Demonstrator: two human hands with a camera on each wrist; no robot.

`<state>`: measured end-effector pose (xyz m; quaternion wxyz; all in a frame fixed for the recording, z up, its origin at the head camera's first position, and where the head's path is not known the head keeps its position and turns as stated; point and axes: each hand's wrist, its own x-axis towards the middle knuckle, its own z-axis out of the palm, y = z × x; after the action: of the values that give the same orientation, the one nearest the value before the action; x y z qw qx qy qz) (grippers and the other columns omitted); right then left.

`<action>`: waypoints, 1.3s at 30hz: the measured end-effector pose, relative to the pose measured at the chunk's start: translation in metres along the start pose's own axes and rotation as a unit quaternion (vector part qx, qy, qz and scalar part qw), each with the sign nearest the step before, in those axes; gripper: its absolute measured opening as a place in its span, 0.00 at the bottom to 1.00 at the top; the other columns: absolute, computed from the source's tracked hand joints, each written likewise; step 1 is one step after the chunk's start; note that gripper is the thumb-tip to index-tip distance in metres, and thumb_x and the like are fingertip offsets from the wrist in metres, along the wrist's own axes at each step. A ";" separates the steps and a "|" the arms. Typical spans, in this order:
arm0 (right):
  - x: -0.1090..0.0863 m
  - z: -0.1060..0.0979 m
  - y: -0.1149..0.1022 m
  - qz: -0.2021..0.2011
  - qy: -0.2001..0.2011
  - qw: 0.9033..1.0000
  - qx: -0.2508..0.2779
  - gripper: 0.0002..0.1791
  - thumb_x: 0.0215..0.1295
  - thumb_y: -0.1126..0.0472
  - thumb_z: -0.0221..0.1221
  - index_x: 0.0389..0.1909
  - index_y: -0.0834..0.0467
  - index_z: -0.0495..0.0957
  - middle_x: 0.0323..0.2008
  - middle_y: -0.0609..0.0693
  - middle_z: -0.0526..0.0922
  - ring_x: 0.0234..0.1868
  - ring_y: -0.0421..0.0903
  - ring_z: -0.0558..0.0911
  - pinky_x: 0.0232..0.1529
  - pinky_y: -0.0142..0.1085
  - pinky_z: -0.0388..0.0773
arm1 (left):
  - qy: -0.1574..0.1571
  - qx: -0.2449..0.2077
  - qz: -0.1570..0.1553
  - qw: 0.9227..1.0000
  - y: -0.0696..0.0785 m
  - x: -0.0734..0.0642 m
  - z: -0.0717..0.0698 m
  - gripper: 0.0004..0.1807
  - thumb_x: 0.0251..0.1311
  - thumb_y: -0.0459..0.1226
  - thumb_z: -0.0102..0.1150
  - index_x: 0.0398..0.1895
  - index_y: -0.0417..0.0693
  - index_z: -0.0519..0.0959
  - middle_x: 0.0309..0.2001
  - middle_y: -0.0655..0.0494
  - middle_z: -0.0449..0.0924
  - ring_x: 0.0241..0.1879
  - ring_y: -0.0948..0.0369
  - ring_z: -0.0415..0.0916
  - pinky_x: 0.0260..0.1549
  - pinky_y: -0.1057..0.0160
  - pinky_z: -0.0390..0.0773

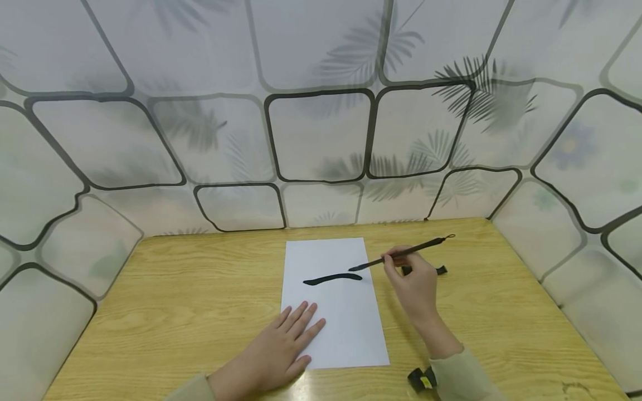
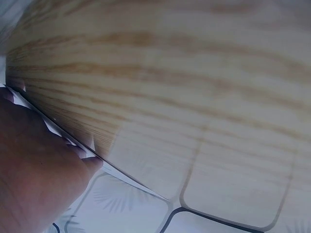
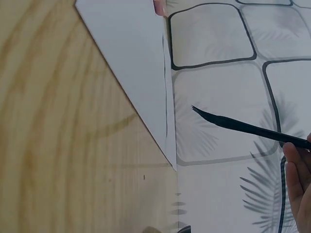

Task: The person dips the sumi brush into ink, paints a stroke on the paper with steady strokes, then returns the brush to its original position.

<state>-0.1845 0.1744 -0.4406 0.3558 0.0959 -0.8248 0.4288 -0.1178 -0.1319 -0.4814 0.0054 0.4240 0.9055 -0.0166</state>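
Note:
A white sheet of paper (image 1: pixel 351 328) lies on the wooden table, with one long, slightly wavy black ink stroke (image 1: pixel 332 278) across its upper half. My left hand (image 1: pixel 283 348) rests flat on the sheet's lower left, fingers spread. In my right hand (image 1: pixel 413 281), fingers and thumb pinch a dark writing brush (image 1: pixel 412 248) by its handle, slanted, with a hanging loop at the upper end. Its tip points left, just above the right end of the stroke. In the right wrist view the brush (image 3: pixel 233 124) shows a dark, slightly split tip.
Behind the right hand lies a black object (image 1: pixel 441 270), mostly hidden. A small black item with a yellow mark (image 1: pixel 421 380) sits by the right sleeve. Patterned pale curtains (image 1: pixel 321 139) enclose the wooden table (image 1: pixel 190 289) at the back and both sides.

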 end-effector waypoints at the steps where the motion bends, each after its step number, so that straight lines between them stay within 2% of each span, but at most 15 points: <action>1: 0.000 0.000 -0.001 -0.002 0.001 1.000 0.000 0.05 0.63 0.74 0.69 0.37 0.63 0.87 0.34 0.54 0.91 0.31 0.46 0.88 0.39 0.17 0.78 | -0.005 -0.002 -0.002 1.000 0.000 0.000 0.000 0.34 0.83 0.54 0.39 0.86 0.54 0.57 0.86 0.44 0.53 0.84 0.47 0.55 0.78 0.44 0.66; 6: 0.003 -0.003 -0.003 -0.009 0.005 1.000 -0.001 0.04 0.64 0.74 0.68 0.37 0.64 0.87 0.33 0.55 0.91 0.31 0.50 0.89 0.39 0.15 0.77 | -0.014 -0.006 -0.006 1.000 0.000 0.000 0.000 0.34 0.83 0.54 0.39 0.86 0.54 0.56 0.86 0.45 0.52 0.85 0.47 0.53 0.79 0.45 0.65; 13: 0.005 -0.005 -0.003 -0.029 0.016 0.999 0.000 0.05 0.64 0.75 0.68 0.37 0.64 0.87 0.34 0.54 0.92 0.30 0.50 0.89 0.36 0.26 0.83 | -0.016 -0.007 -0.008 1.000 0.000 0.000 0.000 0.34 0.83 0.54 0.38 0.86 0.55 0.56 0.86 0.45 0.51 0.85 0.47 0.52 0.79 0.45 0.64; 20: 0.006 -0.008 -0.005 -0.040 0.016 0.999 0.000 0.05 0.63 0.76 0.68 0.37 0.65 0.87 0.34 0.55 0.92 0.30 0.51 0.89 0.38 0.18 0.79 | -0.004 -0.005 -0.007 1.000 0.001 -0.001 0.000 0.34 0.83 0.53 0.39 0.86 0.54 0.57 0.86 0.44 0.53 0.84 0.47 0.54 0.78 0.45 0.66; 29: 0.009 -0.014 -0.006 -0.074 0.037 0.997 0.009 0.07 0.61 0.77 0.68 0.37 0.64 0.88 0.33 0.55 0.92 0.29 0.51 0.88 0.39 0.17 0.78 | 0.019 0.003 0.001 1.000 0.002 -0.001 -0.001 0.34 0.82 0.53 0.41 0.85 0.53 0.59 0.85 0.43 0.56 0.83 0.46 0.58 0.76 0.43 0.68; 32: 0.010 -0.016 -0.006 -0.083 0.044 0.995 0.016 0.08 0.60 0.77 0.68 0.37 0.63 0.88 0.34 0.55 0.92 0.30 0.44 0.87 0.39 0.18 0.79 | 0.022 0.002 0.002 1.000 0.001 -0.001 0.000 0.34 0.82 0.53 0.41 0.85 0.53 0.59 0.84 0.43 0.57 0.83 0.45 0.59 0.76 0.43 0.69; 37: 0.011 -0.019 -0.004 -0.091 0.045 0.994 0.038 0.08 0.62 0.77 0.67 0.38 0.64 0.88 0.35 0.57 0.92 0.37 0.24 0.83 0.40 0.18 0.79 | 0.021 0.009 0.003 1.000 0.001 -0.001 0.000 0.34 0.82 0.53 0.41 0.85 0.53 0.59 0.85 0.44 0.56 0.83 0.46 0.58 0.76 0.43 0.69; 39: 0.012 -0.020 -0.002 -0.098 0.048 0.993 0.046 0.08 0.62 0.77 0.66 0.39 0.65 0.89 0.35 0.58 0.92 0.39 0.21 0.82 0.41 0.17 0.79 | 0.028 0.009 0.004 1.000 0.001 -0.001 0.001 0.34 0.82 0.53 0.41 0.85 0.53 0.59 0.84 0.44 0.57 0.83 0.46 0.59 0.75 0.43 0.69</action>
<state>-0.1817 0.1909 -0.4239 0.4302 0.1722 -0.7729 0.4335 -0.1166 -0.1324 -0.4828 -0.0238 0.4283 0.9032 -0.0133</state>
